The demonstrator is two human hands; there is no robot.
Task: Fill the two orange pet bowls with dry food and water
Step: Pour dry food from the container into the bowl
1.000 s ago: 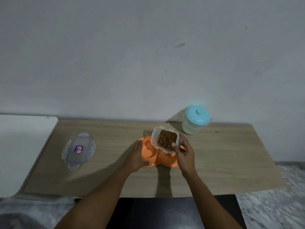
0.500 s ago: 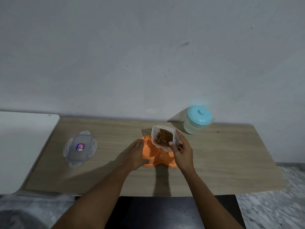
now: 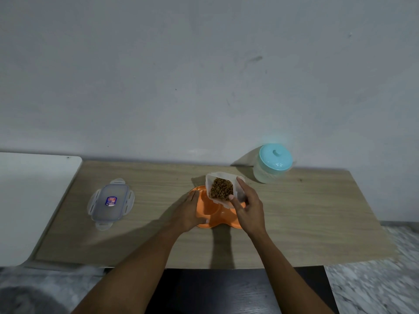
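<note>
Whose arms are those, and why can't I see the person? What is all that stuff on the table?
There is no machine here, only a person. The camera sits on the person's head and looks down, so you see just their two arms, as if through their eyes. The left hand lies flat against the side of the orange plastic double pet bowl, and seems to steady it. The right hand grips a clear plastic box of brown dry food, tipped above the bowl. The part of the bowl that shows looks empty. The bowl rests on a long pale wooden table. To the left lies a clear clip-on lid with a small sticker. At the back right stands a see-through jar with a turquoise lid.
</note>
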